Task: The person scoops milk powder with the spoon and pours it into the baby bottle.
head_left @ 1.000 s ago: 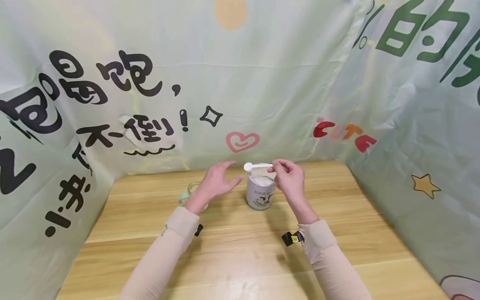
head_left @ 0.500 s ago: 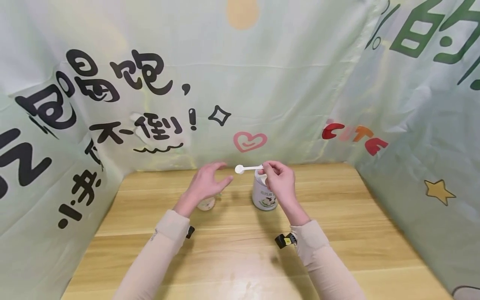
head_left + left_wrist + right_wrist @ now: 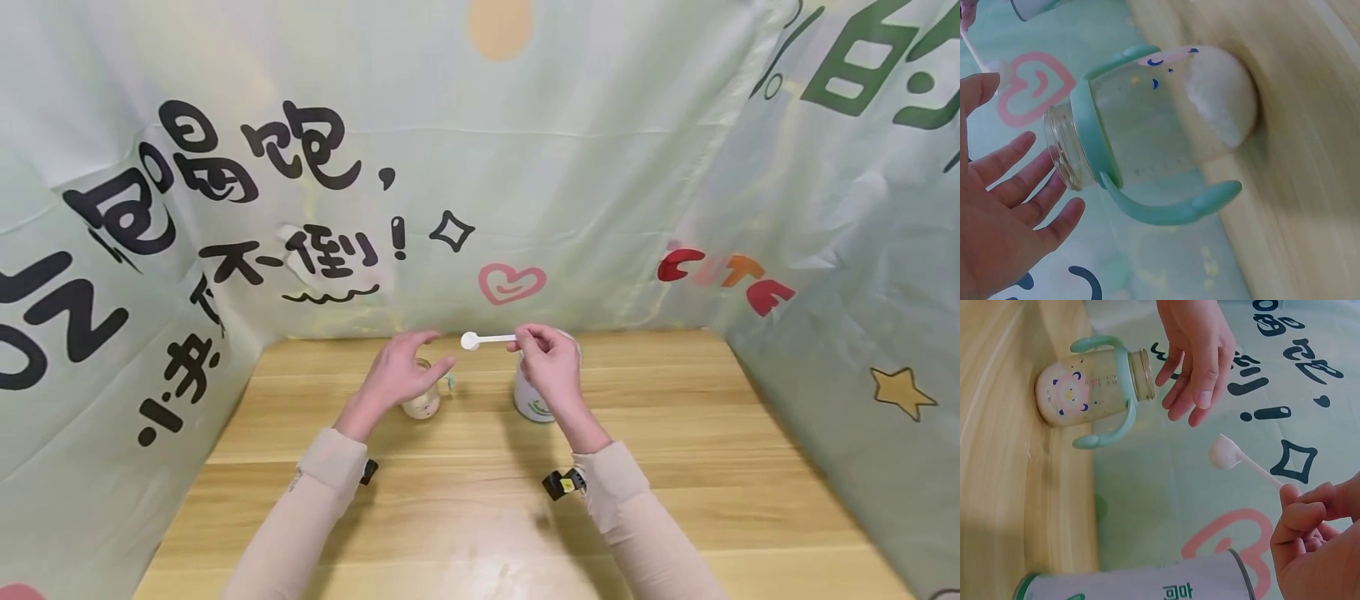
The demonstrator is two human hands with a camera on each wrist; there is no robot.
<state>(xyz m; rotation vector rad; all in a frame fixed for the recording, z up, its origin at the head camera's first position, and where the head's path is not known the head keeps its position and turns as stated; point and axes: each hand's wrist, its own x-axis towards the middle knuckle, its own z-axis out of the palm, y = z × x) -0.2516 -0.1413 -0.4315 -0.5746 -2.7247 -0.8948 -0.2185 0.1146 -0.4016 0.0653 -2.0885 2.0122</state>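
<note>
My right hand [image 3: 553, 367] pinches the thin handle of a white measuring scoop [image 3: 470, 340]. The scoop is held level in the air, its bowl pointing left and between the two hands. A clear baby bottle [image 3: 1147, 119] with teal handles stands upright and uncapped on the table, white powder at its bottom. Beside the bottle's mouth, my left hand [image 3: 393, 367] is raised with spread fingers, holding nothing, and partly covers the bottle in the head view. Behind the right hand stands a pale milk powder can [image 3: 529, 398], its top mostly hidden there.
The wooden table [image 3: 465, 500] meets a printed cloth backdrop [image 3: 600, 183] at its back edge, with more cloth along both sides. A small black camera [image 3: 557, 485] is strapped to the right wrist.
The right hand has carried the scoop left, from over the can's opening to the gap between can and bottle. The left hand has shifted left across the bottle. The head view has turned left.
</note>
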